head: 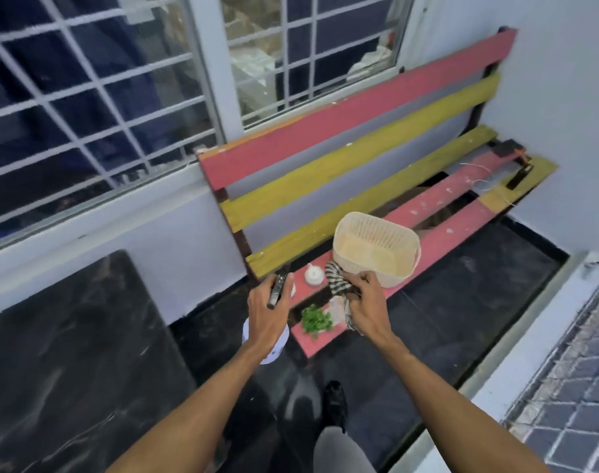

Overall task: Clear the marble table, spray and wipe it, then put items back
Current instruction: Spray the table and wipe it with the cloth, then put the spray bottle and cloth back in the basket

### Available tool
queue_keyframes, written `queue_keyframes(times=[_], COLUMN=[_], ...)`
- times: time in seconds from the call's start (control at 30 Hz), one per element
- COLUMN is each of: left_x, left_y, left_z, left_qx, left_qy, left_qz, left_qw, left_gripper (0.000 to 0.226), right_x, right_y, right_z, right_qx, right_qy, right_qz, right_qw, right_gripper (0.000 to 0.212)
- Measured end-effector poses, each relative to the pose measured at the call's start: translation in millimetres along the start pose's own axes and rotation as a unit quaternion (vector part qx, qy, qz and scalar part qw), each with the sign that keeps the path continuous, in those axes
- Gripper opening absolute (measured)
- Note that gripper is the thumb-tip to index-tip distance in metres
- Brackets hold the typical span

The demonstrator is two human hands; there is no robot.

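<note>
The black marble table point(69, 353) fills the lower left, bare on top. My left hand point(269, 312) grips a white spray bottle point(269, 349) by its black trigger head point(279, 285), held just left of the bench's near end. My right hand point(366, 302) is closed on a black-and-white checked cloth point(337, 279) lying on the red and yellow bench point(437, 213). Beside it on the seat stand a cream plastic basket point(376, 249), a small white pot point(313, 275) and a green leafy sprig point(315, 319).
The bench stands against a white wall under a barred window point(86, 107). A black object and loose string point(516, 165) lie at its far end. The floor point(461, 285) is dark tile; a white ledge point(530, 353) runs at the right. My shoe point(335, 401) is below.
</note>
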State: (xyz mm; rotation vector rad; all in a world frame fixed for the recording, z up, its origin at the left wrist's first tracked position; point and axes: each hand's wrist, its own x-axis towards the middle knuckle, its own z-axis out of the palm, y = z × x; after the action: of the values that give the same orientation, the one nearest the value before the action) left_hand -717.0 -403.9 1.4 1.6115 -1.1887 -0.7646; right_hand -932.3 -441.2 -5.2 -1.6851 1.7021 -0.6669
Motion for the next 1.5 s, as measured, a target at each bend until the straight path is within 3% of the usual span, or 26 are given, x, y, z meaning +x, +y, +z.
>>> queue_keyframes(times=[0.07,0.2,0.27,0.37,0.6,0.87,1.0,1.17,1.23,1.3,1.37,1.47,1.5], left_x=[25.3,73.9,106.6,153.3,219.5,250.4,259.3,268.0,268.4,266.5,261.4,239.7,227.5], left_y=[6.9,17.2,20.7,13.0,-54.2,-131.4,-138.6,-138.5,-130.6,-118.1,-107.7,-102.5,-106.2], left_z=[57.2,149.5,190.8,246.5,339.8,368.1,358.2,336.1,327.3,315.3,293.2,242.3,222.5], left_qx=[0.010,0.021,0.010,0.016,0.054,0.110,0.122,0.220,0.236,0.209,0.213,0.156,0.137], left_qy=[-0.029,-0.092,-0.124,-0.151,-0.180,-0.265,-0.299,-0.392,-0.404,-0.395,-0.369,-0.256,-0.199], left_qz=[-0.010,-0.023,-0.002,0.030,0.035,0.018,-0.015,-0.043,-0.055,-0.049,-0.006,-0.001,-0.016], left_qw=[0.999,0.995,0.992,0.988,0.982,0.958,0.946,0.892,0.882,0.893,0.905,0.954,0.970], left_gripper=[0.046,0.007,0.020,0.018,0.036,0.049,0.061,0.099,0.091,0.078,0.090,0.071,0.061], right_x=[42.2,113.2,151.2,204.6,280.8,311.3,315.9,311.4,306.6,298.3,280.7,237.2,221.7], right_y=[38.2,100.0,129.3,167.7,237.7,291.9,304.8,292.3,277.5,256.9,227.7,182.1,167.5], right_z=[-31.3,-68.5,-75.4,-75.1,-38.0,14.6,29.9,23.2,16.1,8.8,6.1,23.0,35.2], right_qx=[-0.009,-0.014,-0.010,-0.041,-0.077,-0.093,-0.113,-0.116,-0.115,-0.100,-0.086,-0.084,-0.079], right_qy=[0.029,0.046,0.041,0.018,-0.006,-0.061,-0.143,-0.171,-0.140,-0.072,0.011,0.143,0.155], right_qz=[0.030,0.067,0.082,0.102,0.126,0.169,0.192,0.168,0.168,0.162,0.132,0.037,0.000], right_qw=[0.999,0.997,0.996,0.994,0.989,0.979,0.964,0.964,0.969,0.979,0.987,0.985,0.985], right_gripper=[0.055,0.054,0.051,0.051,0.051,0.050,0.047,0.052,0.050,0.048,0.045,0.031,0.025])
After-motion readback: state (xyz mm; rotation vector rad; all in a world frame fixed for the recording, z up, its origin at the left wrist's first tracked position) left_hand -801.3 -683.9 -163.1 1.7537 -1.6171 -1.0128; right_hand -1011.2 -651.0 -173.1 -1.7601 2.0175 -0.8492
